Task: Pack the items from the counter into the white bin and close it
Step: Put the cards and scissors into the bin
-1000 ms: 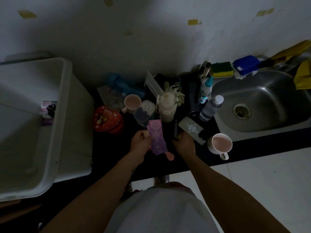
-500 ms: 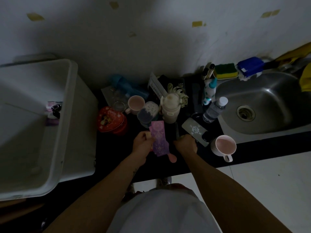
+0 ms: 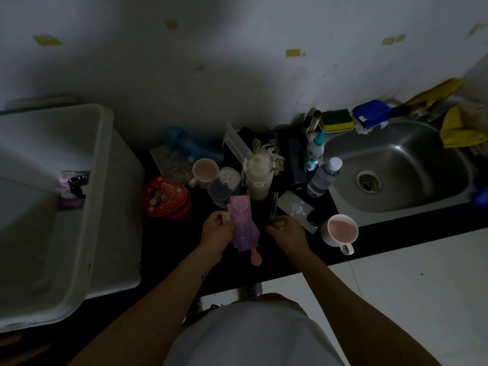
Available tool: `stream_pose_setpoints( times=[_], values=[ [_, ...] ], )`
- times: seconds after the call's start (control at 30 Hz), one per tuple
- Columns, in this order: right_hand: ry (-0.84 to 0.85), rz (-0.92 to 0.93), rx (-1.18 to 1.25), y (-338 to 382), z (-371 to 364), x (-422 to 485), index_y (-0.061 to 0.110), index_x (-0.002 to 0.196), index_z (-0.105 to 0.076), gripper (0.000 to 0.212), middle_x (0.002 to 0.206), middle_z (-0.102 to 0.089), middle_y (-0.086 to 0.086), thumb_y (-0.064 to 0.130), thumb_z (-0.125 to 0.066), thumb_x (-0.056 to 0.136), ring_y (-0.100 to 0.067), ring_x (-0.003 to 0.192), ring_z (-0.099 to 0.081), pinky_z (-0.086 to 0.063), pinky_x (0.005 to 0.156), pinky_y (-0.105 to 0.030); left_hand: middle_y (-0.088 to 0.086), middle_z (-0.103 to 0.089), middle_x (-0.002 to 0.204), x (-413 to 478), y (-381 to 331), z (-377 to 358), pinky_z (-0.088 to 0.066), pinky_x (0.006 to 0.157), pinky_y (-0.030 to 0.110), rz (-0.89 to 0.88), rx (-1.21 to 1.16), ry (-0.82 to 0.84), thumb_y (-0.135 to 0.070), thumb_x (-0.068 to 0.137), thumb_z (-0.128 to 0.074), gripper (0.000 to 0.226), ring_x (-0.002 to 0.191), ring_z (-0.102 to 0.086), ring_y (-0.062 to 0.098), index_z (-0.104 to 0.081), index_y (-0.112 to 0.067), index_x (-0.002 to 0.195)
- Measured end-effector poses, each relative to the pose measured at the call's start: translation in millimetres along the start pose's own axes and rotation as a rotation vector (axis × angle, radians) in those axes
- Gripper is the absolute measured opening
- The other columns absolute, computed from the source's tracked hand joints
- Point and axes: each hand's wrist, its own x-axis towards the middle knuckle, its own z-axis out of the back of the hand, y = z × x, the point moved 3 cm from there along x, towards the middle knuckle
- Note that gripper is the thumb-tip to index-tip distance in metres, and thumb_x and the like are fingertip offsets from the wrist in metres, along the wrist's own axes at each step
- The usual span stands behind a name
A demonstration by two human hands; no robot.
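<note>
1. Two grips at frame centre, above dark counter [image 3: 171, 249]: left hand [image 3: 218, 231] clamped round purple card [image 3: 243, 225], right hand [image 3: 288, 234] clamped round thin dark stick [image 3: 273, 208].
2. White bin [image 3: 97, 180] open at frame left.

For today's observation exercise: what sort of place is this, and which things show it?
Probably a home kitchen: a steel sink set in a dark counter, a sponge behind it, a mug nearby.
</note>
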Motion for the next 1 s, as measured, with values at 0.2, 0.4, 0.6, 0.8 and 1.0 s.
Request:
stream_pose_setpoints(
  times=[0.2, 0.4, 0.6, 0.8, 1.0],
  values=[
    [0.015, 0.103, 0.302, 29.9, 3.9, -28.0, 0.028, 0.088, -0.069, 0.007, 0.077, -0.072, 0.005, 0.024, -0.07, 0.083, -0.004, 0.069, -0.068, -0.053, 0.058, -0.015, 0.009, -0.066, 0.095, -5.2, -17.2, 8.8, -0.052, 0.079, 0.042, -0.052, -0.052, -0.01, 0.0, 0.088, -0.062, 0.019, 0.088, -0.062, 0.024, -0.061, -0.019, 0.089],
    [0.001, 0.165, 0.367, 60.8, 1.8, -37.3, 0.03, 0.083, -0.067, 0.009, 0.065, -0.067, 0.011, 0.021, -0.068, 0.084, 0.001, 0.056, -0.061, -0.049, 0.051, -0.015, 0.007, -0.067, 0.093, -12.5, -43.1, 19.9, -0.054, 0.074, 0.038, -0.118, -0.116, 0.001, -0.001, 0.087, -0.064, 0.019, 0.084, -0.064, 0.021, -0.062, -0.02, 0.089],
    [0.022, 0.271, 0.409, 91.1, -7.3, -47.2, 0.022, 0.081, -0.065, 0.009, 0.059, -0.063, 0.013, 0.017, -0.067, 0.088, 0.001, 0.052, -0.055, -0.045, 0.049, -0.012, -0.001, -0.072, 0.088, -25.0, -70.3, 40.9, -0.055, 0.076, 0.037, -0.201, -0.151, 0.029, -0.004, 0.085, -0.068, 0.019, 0.084, -0.068, 0.017, -0.066, -0.023, 0.089],
    [-0.029, 0.405, 0.388, 140.8, -16.4, -69.8, 0.013, 0.082, -0.063, 0.01, 0.063, -0.062, 0.006, 0.018, -0.067, 0.089, -0.002, 0.053, -0.054, -0.044, 0.05, -0.013, -0.01, -0.074, 0.078, -43.4, -109.0, 73.4, -0.051, 0.056, 0.017, -0.306, -0.206, 0.044, -0.003, 0.084, -0.07, 0.02, 0.069, -0.068, 0.001, -0.067, -0.023, 0.088],
    [0.006, 0.586, 0.352, 208.9, -44.4, -96.7, 0.011, 0.089, -0.062, 0.009, 0.061, -0.064, 0.01, 0.017, -0.069, 0.089, -0.001, 0.052, -0.056, -0.047, 0.052, -0.015, 0.002, -0.071, 0.086, -63.3, -150.3, 127.6, -0.054, 0.074, 0.031, -0.409, -0.273, 0.015, 0.005, 0.083, -0.068, 0.025, 0.078, -0.065, 0.015, -0.065, -0.019, 0.089]
  ],
)
